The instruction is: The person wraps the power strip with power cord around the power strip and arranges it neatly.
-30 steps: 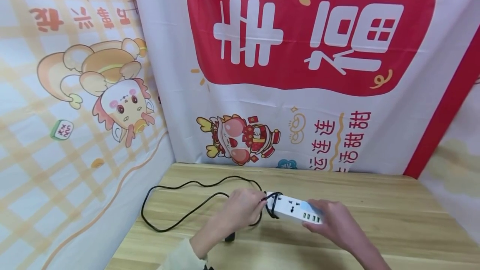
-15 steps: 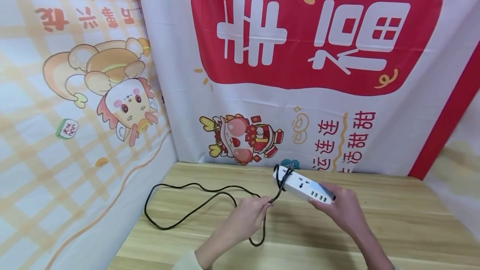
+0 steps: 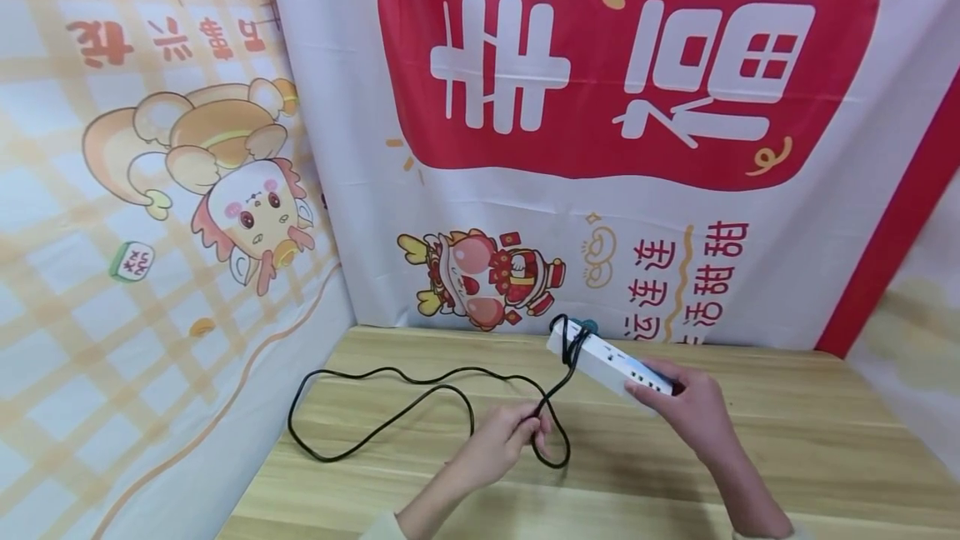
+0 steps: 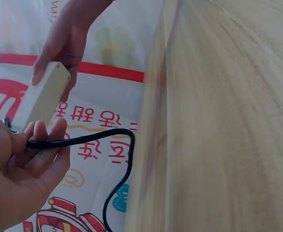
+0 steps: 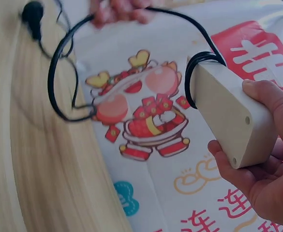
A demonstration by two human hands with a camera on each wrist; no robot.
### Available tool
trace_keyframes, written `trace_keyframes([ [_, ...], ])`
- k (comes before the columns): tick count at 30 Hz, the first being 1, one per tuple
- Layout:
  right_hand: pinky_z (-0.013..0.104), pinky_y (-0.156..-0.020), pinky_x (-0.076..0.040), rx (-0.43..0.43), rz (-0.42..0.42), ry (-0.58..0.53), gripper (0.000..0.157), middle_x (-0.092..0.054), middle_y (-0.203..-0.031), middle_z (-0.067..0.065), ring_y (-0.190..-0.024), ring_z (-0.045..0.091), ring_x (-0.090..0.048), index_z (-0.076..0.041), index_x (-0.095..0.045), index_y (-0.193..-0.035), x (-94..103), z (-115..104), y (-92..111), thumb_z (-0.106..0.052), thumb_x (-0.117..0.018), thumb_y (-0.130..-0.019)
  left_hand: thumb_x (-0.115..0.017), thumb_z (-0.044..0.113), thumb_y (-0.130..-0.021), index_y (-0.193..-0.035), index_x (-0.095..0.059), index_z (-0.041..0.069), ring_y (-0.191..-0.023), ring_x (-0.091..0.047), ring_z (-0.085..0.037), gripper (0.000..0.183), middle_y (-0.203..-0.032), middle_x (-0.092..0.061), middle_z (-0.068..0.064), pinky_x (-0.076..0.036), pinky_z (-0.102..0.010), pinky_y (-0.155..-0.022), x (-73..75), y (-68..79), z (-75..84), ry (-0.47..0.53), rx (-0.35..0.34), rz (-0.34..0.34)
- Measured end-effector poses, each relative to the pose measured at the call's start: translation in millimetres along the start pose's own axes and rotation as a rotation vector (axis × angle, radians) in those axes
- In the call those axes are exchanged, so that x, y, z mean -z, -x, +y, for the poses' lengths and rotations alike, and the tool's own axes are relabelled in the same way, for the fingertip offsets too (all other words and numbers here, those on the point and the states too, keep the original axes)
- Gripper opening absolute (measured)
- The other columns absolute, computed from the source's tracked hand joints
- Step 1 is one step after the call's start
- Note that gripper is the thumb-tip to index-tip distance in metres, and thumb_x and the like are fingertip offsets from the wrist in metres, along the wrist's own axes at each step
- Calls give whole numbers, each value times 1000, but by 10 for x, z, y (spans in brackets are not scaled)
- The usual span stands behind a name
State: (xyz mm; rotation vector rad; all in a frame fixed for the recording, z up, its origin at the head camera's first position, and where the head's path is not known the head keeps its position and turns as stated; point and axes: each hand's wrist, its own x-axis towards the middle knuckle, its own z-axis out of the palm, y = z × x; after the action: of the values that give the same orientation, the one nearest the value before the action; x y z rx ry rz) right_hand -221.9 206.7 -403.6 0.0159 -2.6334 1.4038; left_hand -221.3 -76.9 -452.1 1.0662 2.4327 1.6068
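My right hand (image 3: 693, 411) grips the near end of a white power strip (image 3: 611, 361), which is raised and tilted with its far end up. Several turns of black cord (image 3: 572, 346) are wound round that far end. Between thumb and fingers my left hand (image 3: 504, 438) pinches the cord a little below the strip. From there the cord hangs in a small loop and runs left over the wooden table in a long loop. The right wrist view shows the strip's plain back (image 5: 223, 104) and the black plug (image 5: 33, 18) on the table.
A light wood table (image 3: 750, 440) lies under both hands. Behind it hangs a white cloth (image 3: 352, 190) with red print, and a checked, cartoon-printed cloth (image 3: 45, 273) covers the left side. The cord's long loop (image 3: 292, 411) spreads over the table's left part.
The strip has risen and tilted more, moving right with my right hand. My left hand has drawn the cord down and away from the strip's far end, and a small loop now hangs beneath it.
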Motion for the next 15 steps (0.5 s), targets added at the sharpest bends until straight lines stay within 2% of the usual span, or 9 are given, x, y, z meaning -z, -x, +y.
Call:
trace_keyframes([
  [3, 26, -73, -54, -73, -52, -86, 67, -62, -131, 23, -98, 22, -62, -7, -60, -136, 6, -15, 15, -44, -79, -83, -47, 1, -102, -94, -63, -2, -82, -73, -18, 19, -93, -67, -15, -57, -21, -85, -21, -7, -58, 122, 46, -17],
  [8, 29, -78, -53, -111, -136, -218, 59, -63, -130, 19, -99, 20, -61, -6, -60, -136, 5, -68, 61, -36, -76, -88, -44, 3, -104, -94, -62, -4, -79, -69, -10, 21, -94, -65, -23, -58, -23, -85, -35, -41, -129, 177, 67, -11],
  [15, 28, -78, -54, -80, -160, -356, 48, -67, -123, 12, -92, 13, -62, 3, -62, -131, -19, -141, 160, -21, -73, -91, -44, 5, -104, -85, -60, 0, -70, -66, -4, 26, -77, -65, -14, -60, -32, -74, -34, -72, -231, 58, 88, -19],
])
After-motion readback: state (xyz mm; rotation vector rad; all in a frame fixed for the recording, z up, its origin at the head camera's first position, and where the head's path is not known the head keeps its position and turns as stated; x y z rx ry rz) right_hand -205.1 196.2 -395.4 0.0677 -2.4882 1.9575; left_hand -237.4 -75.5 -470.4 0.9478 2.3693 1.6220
